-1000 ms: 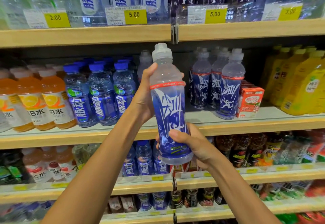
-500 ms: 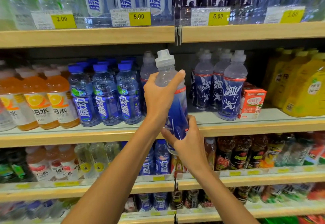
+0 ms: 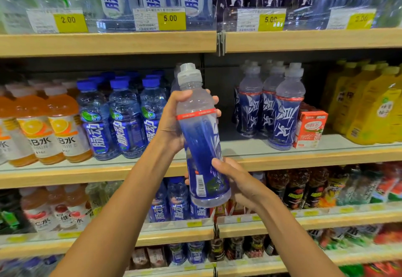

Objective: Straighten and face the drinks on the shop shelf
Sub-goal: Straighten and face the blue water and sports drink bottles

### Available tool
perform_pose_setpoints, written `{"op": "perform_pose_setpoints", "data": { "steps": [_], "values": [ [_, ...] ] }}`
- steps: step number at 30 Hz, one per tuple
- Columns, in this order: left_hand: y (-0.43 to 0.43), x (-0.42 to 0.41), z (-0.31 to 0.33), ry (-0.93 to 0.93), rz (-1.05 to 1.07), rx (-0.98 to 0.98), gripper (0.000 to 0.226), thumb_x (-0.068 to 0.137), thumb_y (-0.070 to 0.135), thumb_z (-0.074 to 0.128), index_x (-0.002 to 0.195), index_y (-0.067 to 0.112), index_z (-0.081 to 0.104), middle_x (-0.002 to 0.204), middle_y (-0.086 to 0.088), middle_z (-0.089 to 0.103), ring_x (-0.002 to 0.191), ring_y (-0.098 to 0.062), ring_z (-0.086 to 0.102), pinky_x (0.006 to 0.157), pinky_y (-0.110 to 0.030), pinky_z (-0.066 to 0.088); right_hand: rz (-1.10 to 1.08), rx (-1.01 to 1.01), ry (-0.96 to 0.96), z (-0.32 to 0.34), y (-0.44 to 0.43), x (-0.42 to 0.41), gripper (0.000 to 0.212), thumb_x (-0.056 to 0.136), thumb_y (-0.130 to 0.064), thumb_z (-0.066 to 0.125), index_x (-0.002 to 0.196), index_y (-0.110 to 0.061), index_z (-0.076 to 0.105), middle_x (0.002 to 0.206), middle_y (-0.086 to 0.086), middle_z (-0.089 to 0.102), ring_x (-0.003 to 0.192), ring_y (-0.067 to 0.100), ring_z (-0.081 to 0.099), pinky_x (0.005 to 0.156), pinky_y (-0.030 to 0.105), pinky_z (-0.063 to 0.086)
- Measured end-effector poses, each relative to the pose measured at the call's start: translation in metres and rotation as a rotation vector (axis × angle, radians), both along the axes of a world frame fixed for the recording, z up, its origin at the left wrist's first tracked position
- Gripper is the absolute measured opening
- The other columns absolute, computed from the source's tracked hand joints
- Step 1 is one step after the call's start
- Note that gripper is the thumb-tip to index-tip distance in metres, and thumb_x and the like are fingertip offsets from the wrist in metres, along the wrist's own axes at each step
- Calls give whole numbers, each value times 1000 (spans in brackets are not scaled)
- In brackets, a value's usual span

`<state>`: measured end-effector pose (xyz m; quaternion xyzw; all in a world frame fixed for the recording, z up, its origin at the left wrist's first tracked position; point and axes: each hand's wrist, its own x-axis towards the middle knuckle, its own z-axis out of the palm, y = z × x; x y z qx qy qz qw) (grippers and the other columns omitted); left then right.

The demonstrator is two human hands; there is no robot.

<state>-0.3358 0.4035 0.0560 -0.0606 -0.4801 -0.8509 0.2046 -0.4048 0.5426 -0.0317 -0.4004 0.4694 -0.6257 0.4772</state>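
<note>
Both hands hold the clear plastic sports bottle with the dark blue label and grey cap (image 3: 202,137) in the air in front of the middle wooden shelf (image 3: 282,157). It tilts slightly, cap up. The left hand (image 3: 174,120) wraps its clear shoulder and the right hand (image 3: 237,181) grips near the base, thumb on the front.

The barcode faces the person, so setting the bottle down as it is turned would likely leave it badly faced. Turning it between the two grips on smooth plastic could let it slip and fall onto the lower shelves.

The open gap lies just behind the hands. Going in crooked or too fast could knock the matching blue-labelled bottles (image 3: 285,111) right of the right hand, with the small red drink carton (image 3: 310,124) just beside them, or the blue-capped water bottles (image 3: 126,115) left of the left hand.
</note>
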Motion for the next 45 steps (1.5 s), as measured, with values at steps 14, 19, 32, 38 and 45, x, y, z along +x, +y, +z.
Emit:
{"op": "perform_pose_setpoints", "data": {
  "steps": [14,19,32,38,45],
  "values": [
    [-60,19,-53,-165,646,-406,22,97,14,52,87,7,70,74,-3,69,66,-11,63,63,-22,51,-426,-48,357,-13,-55,3,29,78,-24,78,100,-21,60,92,-4,73,82,6,70,68,17,53],
    [-92,39,-127,21,1157,-1580,12,91,10,57,87,6,67,83,-5,67,72,-16,61,64,-30,49,-593,-115,448,-14,-83,-13,32,81,-18,73,107,-22,56,101,-1,69,88,6,67,74,21,54],
    [-137,26,-174,392,1200,-2223,28,97,25,41,109,4,55,100,-13,71,98,-26,54,84,-33,43,-724,-80,627,-26,-142,-28,58,82,-29,73,125,-18,35,127,9,47,117,19,50,91,20,39],
    [-137,29,-174,361,1163,-2245,31,98,28,39,112,4,54,102,-13,71,93,-26,66,85,-33,47,-771,-90,657,-27,-155,-31,59,78,-29,77,117,-22,33,125,11,49,114,20,51,85,19,39],
    [-132,31,-169,333,1121,-2212,29,97,26,40,110,4,54,101,-12,71,90,-25,66,78,-33,55,-775,-42,633,-23,-163,-36,71,76,-33,78,130,-11,37,126,10,48,114,21,52,92,29,46]
  ]
}}
